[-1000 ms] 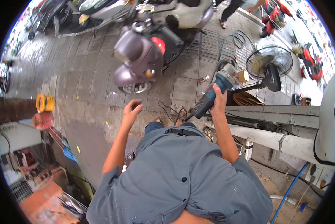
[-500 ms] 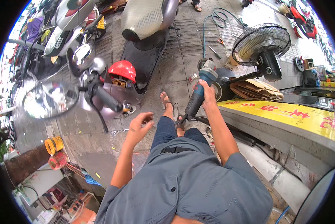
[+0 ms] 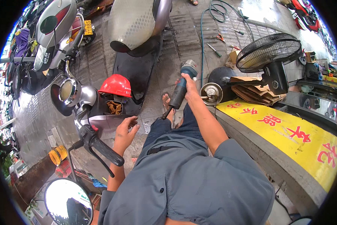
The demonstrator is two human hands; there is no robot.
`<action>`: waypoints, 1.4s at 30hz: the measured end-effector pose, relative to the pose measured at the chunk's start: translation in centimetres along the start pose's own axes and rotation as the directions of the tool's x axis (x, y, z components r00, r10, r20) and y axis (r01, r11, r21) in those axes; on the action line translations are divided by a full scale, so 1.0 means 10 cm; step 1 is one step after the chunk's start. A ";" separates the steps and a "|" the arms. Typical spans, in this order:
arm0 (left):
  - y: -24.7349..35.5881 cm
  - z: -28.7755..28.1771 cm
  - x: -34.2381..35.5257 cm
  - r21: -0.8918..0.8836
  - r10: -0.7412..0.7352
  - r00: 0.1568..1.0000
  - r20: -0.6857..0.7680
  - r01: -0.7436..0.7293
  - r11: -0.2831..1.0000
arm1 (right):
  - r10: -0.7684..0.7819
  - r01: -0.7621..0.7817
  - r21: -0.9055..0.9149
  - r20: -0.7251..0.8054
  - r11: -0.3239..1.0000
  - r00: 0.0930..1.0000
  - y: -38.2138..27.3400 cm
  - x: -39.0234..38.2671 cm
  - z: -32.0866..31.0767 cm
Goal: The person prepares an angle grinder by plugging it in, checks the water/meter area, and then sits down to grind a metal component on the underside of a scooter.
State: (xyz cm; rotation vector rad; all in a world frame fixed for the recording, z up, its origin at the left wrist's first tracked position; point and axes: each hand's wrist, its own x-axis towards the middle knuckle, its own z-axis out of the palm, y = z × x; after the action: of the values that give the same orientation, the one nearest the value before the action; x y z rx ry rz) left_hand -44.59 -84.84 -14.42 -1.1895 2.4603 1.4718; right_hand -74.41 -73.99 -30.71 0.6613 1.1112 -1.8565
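Note:
My right hand (image 3: 189, 87) is wrapped round the body of a blue and dark grey angle grinder (image 3: 180, 92). The tool tilts, with its metal head pointing away from me and its cable end hanging over my shorts. My left hand (image 3: 126, 132) holds nothing; its fingers are loosely bent and apart. Beside that forearm, a black scooter handlebar grip (image 3: 106, 150) with its brake lever partly covers the arm. A red hard hat (image 3: 116, 85) rests on the scooter's front, above a compartment with brown work gloves (image 3: 114, 107) inside.
A black fan (image 3: 269, 56) stands at the right, over folded cardboard (image 3: 256, 93) and a yellow sign board (image 3: 269, 125). A round metal object (image 3: 211, 93) lies near my right arm. Tools (image 3: 214, 50) and a green hose (image 3: 202, 45) lie ahead. A scooter mirror (image 3: 68, 202) sits lower left.
The scooter's handlebar and mirror now appear closer to my left arm. The grinder has shifted left and a little nearer the scooter, still in my right hand. My left hand has moved left.

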 end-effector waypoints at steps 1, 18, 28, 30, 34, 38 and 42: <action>0.00 -0.01 -0.02 0.018 -0.010 1.000 0.004 0.010 1.000 | 0.058 -0.058 -0.011 0.017 0.998 0.998 0.00 0.00 0.06; -0.65 1.00 0.42 -0.266 -0.400 0.911 0.106 0.413 0.871 | 0.398 -0.399 -0.081 -0.033 0.913 0.917 0.33 1.05 -0.82; -1.72 3.77 0.98 -0.540 -0.488 0.866 0.107 0.463 0.703 | 0.383 -0.352 -0.440 -0.021 0.826 0.924 0.09 1.33 -1.23; -1.37 3.82 0.37 -0.591 -0.559 0.807 0.191 0.550 0.591 | 0.404 -0.406 -0.391 -0.090 0.826 0.910 0.16 1.36 -1.36; -0.95 3.03 0.29 -0.731 -0.589 0.725 0.357 0.609 0.307 | 0.476 -0.513 -0.295 -0.192 0.806 0.858 0.65 1.50 -1.41; -1.24 2.81 0.80 -0.702 -0.737 0.649 0.187 0.613 0.362 | 0.612 -0.616 -0.217 -0.096 0.757 0.785 1.00 1.74 -1.29; -1.87 2.74 1.85 -0.699 -0.653 0.747 0.125 0.533 0.476 | 0.610 -0.597 -0.204 -0.003 0.776 0.793 1.32 2.39 -1.32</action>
State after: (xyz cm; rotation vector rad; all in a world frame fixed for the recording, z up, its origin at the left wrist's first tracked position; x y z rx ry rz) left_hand -55.03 -79.59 -50.54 -2.0693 1.1768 2.1311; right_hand -74.66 -75.02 -60.95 0.7336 0.8827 -1.1857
